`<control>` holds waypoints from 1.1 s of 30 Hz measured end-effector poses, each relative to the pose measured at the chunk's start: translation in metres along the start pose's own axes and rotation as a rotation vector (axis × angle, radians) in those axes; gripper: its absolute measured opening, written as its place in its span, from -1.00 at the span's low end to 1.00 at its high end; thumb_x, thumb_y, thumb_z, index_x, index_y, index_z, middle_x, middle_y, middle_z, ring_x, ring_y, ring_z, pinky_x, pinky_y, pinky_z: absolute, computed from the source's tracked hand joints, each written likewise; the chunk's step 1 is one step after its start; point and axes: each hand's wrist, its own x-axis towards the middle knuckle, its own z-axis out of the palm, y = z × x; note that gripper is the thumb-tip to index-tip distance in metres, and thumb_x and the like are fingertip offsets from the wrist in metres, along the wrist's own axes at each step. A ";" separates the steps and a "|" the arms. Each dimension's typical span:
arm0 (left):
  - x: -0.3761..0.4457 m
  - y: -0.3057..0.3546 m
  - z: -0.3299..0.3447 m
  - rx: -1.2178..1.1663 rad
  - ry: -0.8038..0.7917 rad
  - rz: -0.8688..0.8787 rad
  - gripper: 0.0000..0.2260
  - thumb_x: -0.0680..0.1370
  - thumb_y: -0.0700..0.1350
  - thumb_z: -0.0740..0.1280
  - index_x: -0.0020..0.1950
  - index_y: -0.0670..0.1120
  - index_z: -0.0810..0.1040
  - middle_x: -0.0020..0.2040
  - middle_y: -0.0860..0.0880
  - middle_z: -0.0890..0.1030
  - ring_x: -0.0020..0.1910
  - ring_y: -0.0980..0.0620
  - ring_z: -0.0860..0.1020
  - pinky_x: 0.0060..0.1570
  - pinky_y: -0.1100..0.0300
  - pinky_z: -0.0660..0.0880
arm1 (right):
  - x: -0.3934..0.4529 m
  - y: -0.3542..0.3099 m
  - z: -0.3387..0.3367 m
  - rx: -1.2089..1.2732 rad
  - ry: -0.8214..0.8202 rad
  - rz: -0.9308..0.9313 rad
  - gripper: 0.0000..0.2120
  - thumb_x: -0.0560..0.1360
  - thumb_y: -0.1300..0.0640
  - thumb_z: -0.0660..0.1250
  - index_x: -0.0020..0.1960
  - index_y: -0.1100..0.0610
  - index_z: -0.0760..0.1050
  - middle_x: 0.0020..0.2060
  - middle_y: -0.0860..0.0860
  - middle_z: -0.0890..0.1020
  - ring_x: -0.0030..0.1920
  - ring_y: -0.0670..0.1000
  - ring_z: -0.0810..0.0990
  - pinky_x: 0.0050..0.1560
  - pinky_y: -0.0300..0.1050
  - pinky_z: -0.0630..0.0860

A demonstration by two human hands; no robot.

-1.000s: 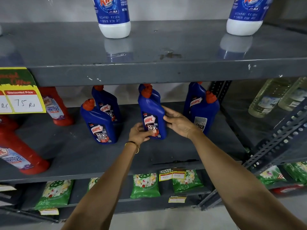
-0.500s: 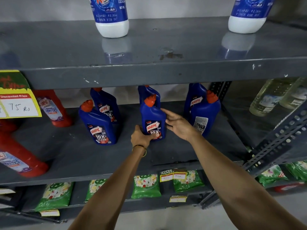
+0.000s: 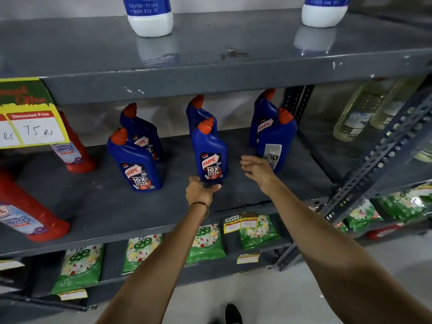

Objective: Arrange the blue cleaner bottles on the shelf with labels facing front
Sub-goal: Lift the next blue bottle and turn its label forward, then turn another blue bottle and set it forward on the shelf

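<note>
Several blue cleaner bottles with red caps stand in three front-and-back pairs on the grey middle shelf (image 3: 98,206). The middle front bottle (image 3: 211,153) stands upright with its label facing me, and my left hand (image 3: 200,191) grips its base. My right hand (image 3: 257,169) hovers open just right of it, touching nothing. The left front bottle (image 3: 136,164) and the one behind it (image 3: 143,134) show their labels. The right front bottle (image 3: 275,143) shows its white back label; the bottle behind it (image 3: 263,118) faces left. The middle back bottle (image 3: 198,114) is partly hidden.
Red cleaner bottles (image 3: 28,218) and a yellow price card (image 3: 32,127) sit at the left. Two white-and-blue bottles (image 3: 150,17) stand on the top shelf. Clear bottles (image 3: 360,113) lie at the right behind a slotted metal brace (image 3: 378,160). Green packets (image 3: 205,244) fill the lower shelf.
The middle front bottle was set upright on the shelf with its label to the front. My right hand let go and drew back to the right; my left hand slid down to the base.
</note>
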 end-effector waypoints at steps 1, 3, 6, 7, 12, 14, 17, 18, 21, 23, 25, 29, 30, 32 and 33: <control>-0.004 0.000 0.003 0.001 -0.011 0.006 -0.43 0.27 -0.05 0.55 0.15 -0.20 0.39 0.12 -0.19 0.59 0.11 -0.18 0.55 0.04 0.02 0.49 | -0.004 0.003 -0.004 0.000 0.022 0.002 -0.60 0.51 0.41 0.18 0.33 0.23 0.38 0.30 0.17 0.49 0.29 0.07 0.46 0.26 -0.09 0.39; -0.012 0.002 0.009 -0.005 -0.032 0.019 -0.44 0.28 -0.05 0.54 0.15 -0.19 0.40 0.11 -0.18 0.60 0.11 -0.17 0.55 0.06 0.01 0.50 | -0.012 0.010 -0.013 0.030 0.082 0.004 -0.61 0.50 0.42 0.19 0.31 0.26 0.40 0.28 0.18 0.50 0.28 0.09 0.47 0.25 -0.10 0.40; -0.020 0.010 0.023 -0.009 -0.072 0.055 -0.48 0.30 -0.06 0.53 0.14 -0.20 0.41 0.06 -0.18 0.61 0.11 -0.18 0.55 0.08 0.02 0.47 | -0.020 0.019 -0.033 0.063 0.206 -0.001 -0.67 0.47 0.38 0.26 0.22 0.25 0.47 0.18 0.19 0.56 0.20 0.08 0.52 0.24 -0.08 0.42; -0.022 0.015 0.027 0.001 -0.088 0.070 -0.49 0.31 -0.05 0.53 0.14 -0.20 0.41 0.06 -0.18 0.61 0.11 -0.18 0.54 0.10 0.02 0.46 | -0.020 0.020 -0.040 0.033 0.249 0.001 -0.70 0.46 0.34 0.30 0.19 0.23 0.50 0.15 0.17 0.58 0.20 0.09 0.52 0.25 -0.05 0.43; -0.022 0.042 0.055 0.034 -0.184 0.152 -0.44 0.34 -0.04 0.50 0.22 -0.22 0.38 0.14 -0.21 0.57 0.13 -0.17 0.53 0.13 0.01 0.46 | -0.012 0.017 -0.081 -0.115 0.365 0.090 -0.69 0.40 0.20 0.42 0.13 0.20 0.52 0.19 0.16 0.58 0.17 0.12 0.54 0.23 0.08 0.49; -0.017 0.054 0.068 0.060 -0.211 0.179 -0.42 0.36 -0.05 0.49 0.27 -0.22 0.36 0.17 -0.21 0.57 0.16 -0.17 0.52 0.14 0.00 0.46 | -0.004 0.010 -0.096 -0.130 0.354 0.105 -0.57 0.38 0.18 0.45 0.22 0.21 0.46 0.25 0.16 0.53 0.22 0.13 0.51 0.26 0.09 0.47; -0.007 0.072 0.085 0.048 -0.242 0.170 -0.37 0.34 -0.11 0.51 0.33 -0.19 0.34 0.25 -0.19 0.54 0.21 -0.14 0.51 0.20 0.00 0.46 | 0.009 -0.001 -0.113 -0.151 0.290 0.073 -0.40 0.35 0.18 0.49 0.32 0.22 0.36 0.32 0.16 0.47 0.28 0.14 0.47 0.30 0.09 0.44; -0.004 0.077 0.090 0.029 -0.261 0.169 -0.34 0.33 -0.14 0.51 0.35 -0.19 0.32 0.27 -0.20 0.51 0.22 -0.15 0.50 0.22 -0.02 0.46 | 0.013 -0.003 -0.117 -0.150 0.250 0.046 -0.37 0.33 0.19 0.50 0.34 0.23 0.34 0.32 0.16 0.46 0.28 0.14 0.47 0.30 0.09 0.44; 0.005 0.091 0.106 0.011 -0.318 0.200 -0.27 0.29 -0.25 0.53 0.38 -0.23 0.28 0.33 -0.24 0.45 0.28 -0.18 0.45 0.29 -0.06 0.41 | 0.025 -0.009 -0.128 -0.172 0.091 -0.050 -0.46 0.29 0.24 0.52 0.20 0.23 0.41 0.20 0.15 0.53 0.16 0.11 0.54 0.18 0.06 0.51; 0.010 0.096 0.115 0.014 -0.345 0.209 -0.27 0.26 -0.31 0.53 0.36 -0.24 0.30 0.33 -0.22 0.45 0.29 -0.18 0.44 0.27 -0.01 0.41 | 0.030 -0.009 -0.132 -0.244 -0.002 -0.097 -0.51 0.26 0.23 0.54 0.11 0.19 0.44 0.10 0.11 0.58 0.08 0.06 0.57 0.11 0.00 0.53; 0.013 0.099 0.122 0.038 -0.370 0.205 -0.28 0.24 -0.34 0.53 0.34 -0.23 0.32 0.32 -0.20 0.46 0.29 -0.17 0.43 0.26 -0.02 0.41 | 0.037 -0.008 -0.135 -0.288 -0.057 -0.125 -0.44 0.25 0.22 0.55 0.18 0.22 0.42 0.10 0.10 0.59 0.07 0.06 0.58 0.10 -0.02 0.54; 0.017 0.100 0.130 0.077 -0.365 0.210 -0.32 0.23 -0.37 0.51 0.29 -0.21 0.35 0.26 -0.20 0.52 0.22 -0.16 0.49 0.24 -0.09 0.45 | 0.045 -0.003 -0.133 -0.295 -0.100 -0.181 -0.47 0.26 0.25 0.54 0.14 0.24 0.38 0.04 0.07 0.58 -0.10 -0.07 0.57 -0.15 -0.25 0.49; 0.017 0.101 0.131 0.079 -0.362 0.209 -0.32 0.23 -0.38 0.51 0.29 -0.21 0.35 0.25 -0.20 0.53 0.21 -0.16 0.50 0.22 -0.08 0.46 | 0.047 -0.002 -0.133 -0.288 -0.098 -0.186 -0.47 0.27 0.24 0.53 0.15 0.23 0.38 0.05 0.08 0.58 -0.07 -0.04 0.57 -0.14 -0.24 0.48; 0.017 0.101 0.133 0.083 -0.363 0.211 -0.34 0.24 -0.38 0.50 0.29 -0.20 0.36 0.23 -0.20 0.54 0.18 -0.15 0.51 0.18 -0.04 0.48 | 0.051 0.001 -0.133 -0.281 -0.081 -0.197 -0.49 0.29 0.22 0.52 0.16 0.22 0.39 0.04 0.07 0.57 -0.03 -0.01 0.55 -0.16 -0.26 0.47; 0.018 0.101 0.134 0.079 -0.362 0.212 -0.35 0.24 -0.39 0.49 0.28 -0.20 0.37 0.22 -0.20 0.55 0.18 -0.15 0.52 0.17 -0.02 0.48 | 0.052 0.002 -0.133 -0.284 -0.070 -0.208 -0.52 0.31 0.21 0.51 0.15 0.21 0.40 0.03 0.06 0.57 -0.03 -0.01 0.55 -0.17 -0.28 0.47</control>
